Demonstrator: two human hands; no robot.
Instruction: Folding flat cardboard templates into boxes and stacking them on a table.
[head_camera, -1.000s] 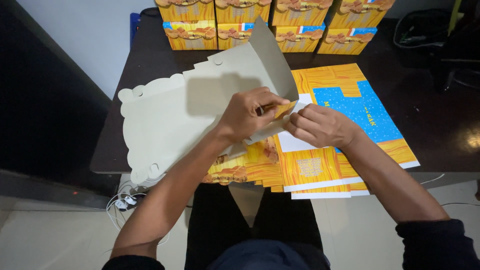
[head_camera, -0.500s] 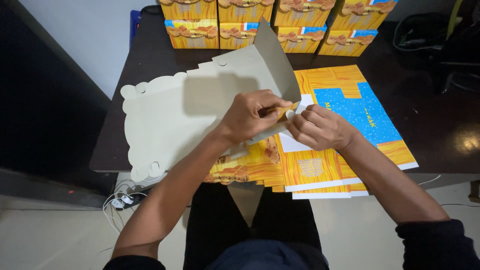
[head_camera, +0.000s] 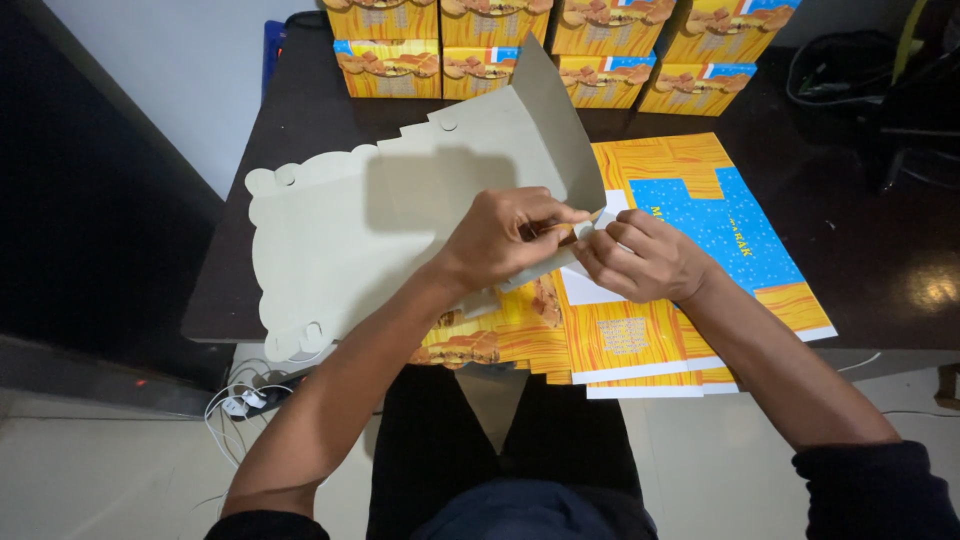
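Both hands met at one folded corner of the flat carton blank (head_camera: 400, 225): my left hand (head_camera: 505, 240) pinched its edge, my right hand (head_camera: 645, 258) gripped a small tab just beside it. Blank lay grey side up across the table (head_camera: 300, 130), one panel raised. Judged it light, thin card, stiff along creases but floppy over the wide panels, easily creased; best held near fold lines. Under it, a stack of printed yellow-and-blue flats (head_camera: 690, 250). Made-up yellow boxes (head_camera: 560, 40) lined the far edge.
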